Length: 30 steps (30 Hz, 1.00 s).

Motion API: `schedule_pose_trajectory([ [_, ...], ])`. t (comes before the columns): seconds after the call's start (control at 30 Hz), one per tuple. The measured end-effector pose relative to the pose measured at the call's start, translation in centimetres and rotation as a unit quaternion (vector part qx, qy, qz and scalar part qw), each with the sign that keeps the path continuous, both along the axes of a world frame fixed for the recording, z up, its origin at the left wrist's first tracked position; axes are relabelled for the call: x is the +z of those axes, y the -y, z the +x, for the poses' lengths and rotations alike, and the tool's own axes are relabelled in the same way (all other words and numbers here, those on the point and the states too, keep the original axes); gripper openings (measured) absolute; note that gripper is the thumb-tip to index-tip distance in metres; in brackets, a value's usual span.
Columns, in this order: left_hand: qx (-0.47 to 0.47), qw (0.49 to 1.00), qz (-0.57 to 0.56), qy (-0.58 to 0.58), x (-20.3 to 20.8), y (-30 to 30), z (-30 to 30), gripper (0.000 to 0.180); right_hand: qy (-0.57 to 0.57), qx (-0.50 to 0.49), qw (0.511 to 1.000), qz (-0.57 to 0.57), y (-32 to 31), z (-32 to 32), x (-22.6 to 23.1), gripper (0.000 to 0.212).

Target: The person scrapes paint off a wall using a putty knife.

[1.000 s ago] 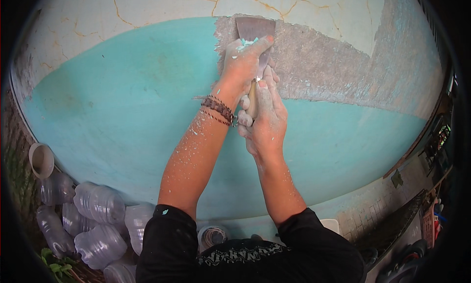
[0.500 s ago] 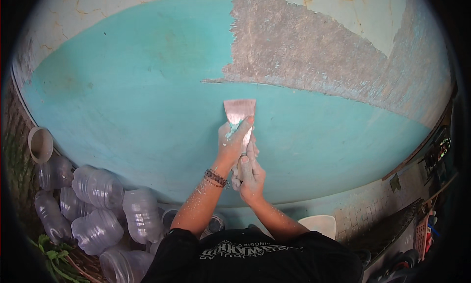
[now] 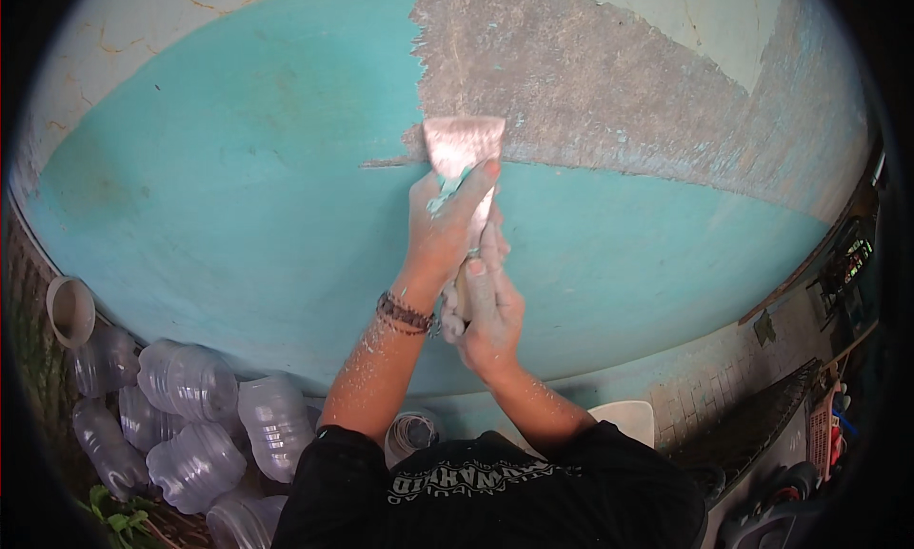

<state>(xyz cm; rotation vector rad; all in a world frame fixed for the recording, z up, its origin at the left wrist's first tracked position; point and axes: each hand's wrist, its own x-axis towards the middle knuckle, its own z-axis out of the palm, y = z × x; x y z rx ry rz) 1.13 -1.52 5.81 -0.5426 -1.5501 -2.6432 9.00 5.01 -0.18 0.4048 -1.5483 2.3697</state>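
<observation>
A wide-bladed paint scraper [image 3: 462,138] points away from me, its blade over the lower edge of the bare patch. My left hand [image 3: 443,220] grips it just behind the blade, thumb along the metal. Lower on the handle, my right hand [image 3: 490,325] is wrapped around it. Pale dust covers both hands, and flecks dot my left forearm. The wall [image 3: 257,197] before me has turquoise paint. At the upper right, a rough grey-brown patch [image 3: 571,82] shows with a ragged left edge. Whether the blade touches the wall I cannot tell.
Several large clear plastic bottles [image 3: 190,468] are heaped at the lower left, beside a pale round container [image 3: 70,311] and a green plant [image 3: 119,520]. A white basin [image 3: 628,418] sits at lower right. Farther right is a red plastic basket [image 3: 821,435].
Both hands have moved the scraper up the wall, from plain turquoise paint to the edge of the bare patch. My grip looks the same. The view has shifted slightly.
</observation>
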Motion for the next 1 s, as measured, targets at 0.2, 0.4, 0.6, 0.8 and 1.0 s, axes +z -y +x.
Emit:
schedule_pose_trajectory([
  [0.2,0.016,1.0,0.004,-0.017,3.9,-1.9,0.5,0.03,0.072,-0.01,0.997,0.02,-1.3,-0.1,3.8,0.058],
  [0.4,-0.024,0.995,-0.032,-0.092,8.1,-2.5,-1.0,0.031,-0.044,-0.012,0.998,-0.046,-1.8,-0.9,7.6,0.056],
  [0.6,-0.022,0.997,-0.022,-0.072,8.5,-3.2,-0.7,0.036,0.017,-0.056,0.998,-0.015,-1.8,-0.7,8.4,0.053],
  [0.8,-0.025,0.997,-0.028,-0.063,9.2,-3.8,-0.4,0.035,-0.004,-0.063,0.998,-0.014,-2.5,-0.2,9.1,0.055],
  [1.0,-0.005,0.998,-0.038,-0.054,9.1,-4.3,-0.8,0.036,-0.049,-0.048,0.998,-0.009,-3.2,-1.2,9.0,0.055],
])
